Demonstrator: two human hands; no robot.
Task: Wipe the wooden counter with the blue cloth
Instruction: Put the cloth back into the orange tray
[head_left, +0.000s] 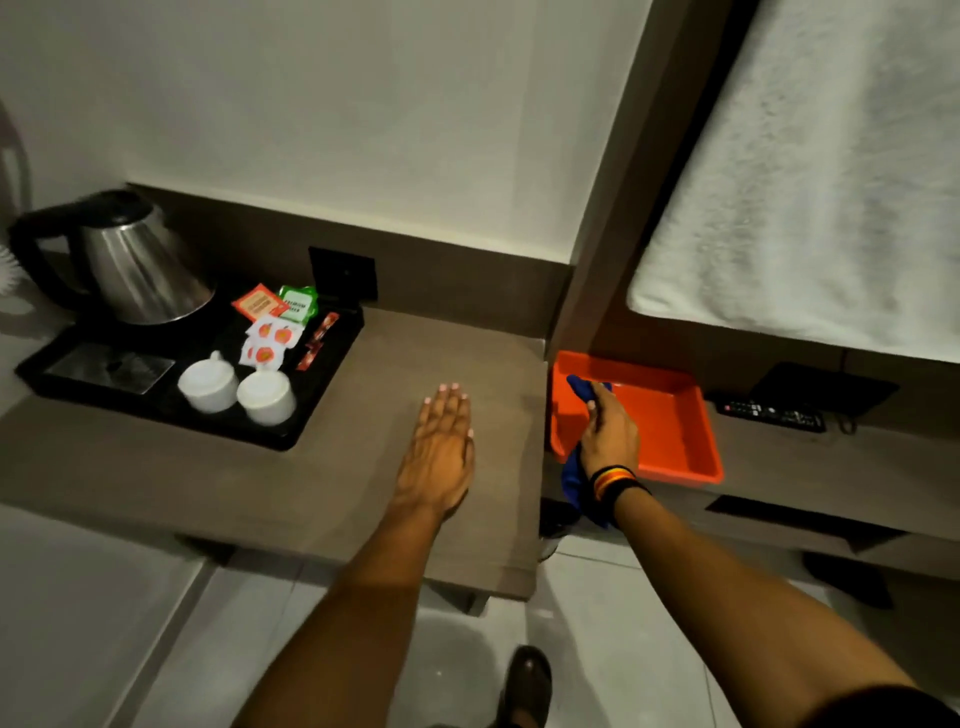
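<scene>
Centre frame: left hand (441, 452) lies flat, fingers released, on the smooth wooden table (332, 483). Right hand (609, 431) clenches the crumpled blue cloth (574, 483) over the rectangular orange plastic tray (675, 415).

Worktop (395, 364): grey-brown wood grain. Cloth (574, 478): blue. Tub (670, 415), right: orange. Tray (322, 415), left: black. Cups (210, 384): white. Kettle (140, 270): silver, black handle. Wristbands (613, 480): black, orange, yellow stripes.

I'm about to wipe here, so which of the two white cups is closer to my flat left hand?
The right-hand white cup, at the black tray's front edge. The other cup sits to its left, farther from your left hand.
</scene>
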